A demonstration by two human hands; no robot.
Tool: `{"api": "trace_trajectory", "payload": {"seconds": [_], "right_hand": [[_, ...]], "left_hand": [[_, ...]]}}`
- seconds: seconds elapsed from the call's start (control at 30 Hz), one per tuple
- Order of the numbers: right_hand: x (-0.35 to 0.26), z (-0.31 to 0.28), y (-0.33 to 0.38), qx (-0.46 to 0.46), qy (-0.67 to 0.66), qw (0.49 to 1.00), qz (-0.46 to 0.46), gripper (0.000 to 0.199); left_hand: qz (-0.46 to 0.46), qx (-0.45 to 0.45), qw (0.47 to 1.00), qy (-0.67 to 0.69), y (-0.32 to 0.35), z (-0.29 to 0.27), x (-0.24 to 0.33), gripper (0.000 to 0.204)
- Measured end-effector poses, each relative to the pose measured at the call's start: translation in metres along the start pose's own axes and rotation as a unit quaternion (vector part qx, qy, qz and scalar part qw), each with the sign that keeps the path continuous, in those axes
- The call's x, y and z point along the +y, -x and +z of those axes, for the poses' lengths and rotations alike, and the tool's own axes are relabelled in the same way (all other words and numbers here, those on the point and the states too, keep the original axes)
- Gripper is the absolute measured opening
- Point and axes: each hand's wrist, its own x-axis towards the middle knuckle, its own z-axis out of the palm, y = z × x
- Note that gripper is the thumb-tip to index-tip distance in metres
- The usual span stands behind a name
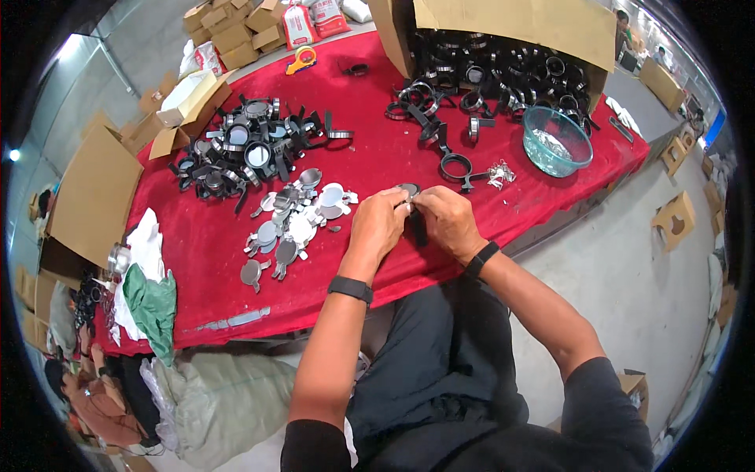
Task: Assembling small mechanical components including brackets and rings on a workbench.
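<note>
My left hand (378, 226) and my right hand (448, 219) meet over the near edge of the red-covered table. Between them they grip a small black-handled part (418, 230) with a round grey top; its handle points toward me. Fingers of both hands are pinched at its hinge side and hide most of it. Left of my hands lies a loose pile of round grey metal lids (300, 228) with small tabs. Beyond my right hand rest a black ring with a handle (455, 166) and a little heap of small metal pins or clips (500, 174).
A heap of black-handled pieces with lids (255, 153) fills the back left of the red cloth (362, 102). An open cardboard box (511, 16) spills black rings at the back right. Near it stand a clear bowl (557, 141) and a tape dispenser (301, 60). A person (106, 405) sits at lower left.
</note>
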Motion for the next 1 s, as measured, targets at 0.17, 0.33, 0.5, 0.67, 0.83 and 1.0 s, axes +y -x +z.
{"api": "trace_trajectory", "payload": {"seconds": [0.17,0.33,0.5,0.67,0.83,1.0], "right_hand": [[-0.002,0.002,0.003,0.038,-0.054,0.994,0.089,0.014],[-0.006,0.008,0.002,0.047,-0.063,0.990,0.113,0.013],[-0.006,-0.010,0.009,0.074,-0.076,0.983,0.149,0.014],[0.022,-0.046,0.043,0.078,0.006,0.975,0.207,0.012],[0.055,-0.088,0.066,0.085,0.040,0.958,0.271,0.012],[0.093,-0.125,0.072,0.084,0.090,0.948,0.293,0.014]], "left_hand": [[-0.033,-0.051,0.998,-0.010,-0.011,-0.001,0.003,0.030],[-0.070,-0.058,0.996,-0.022,-0.018,-0.003,-0.004,0.028],[-0.054,-0.042,0.997,-0.017,-0.021,-0.003,-0.008,0.025],[-0.072,-0.071,0.995,-0.026,-0.024,-0.006,0.000,0.025],[-0.047,-0.051,0.996,-0.056,-0.023,-0.007,0.006,0.026],[-0.087,-0.053,0.991,-0.088,-0.024,-0.009,0.016,0.030]]}}
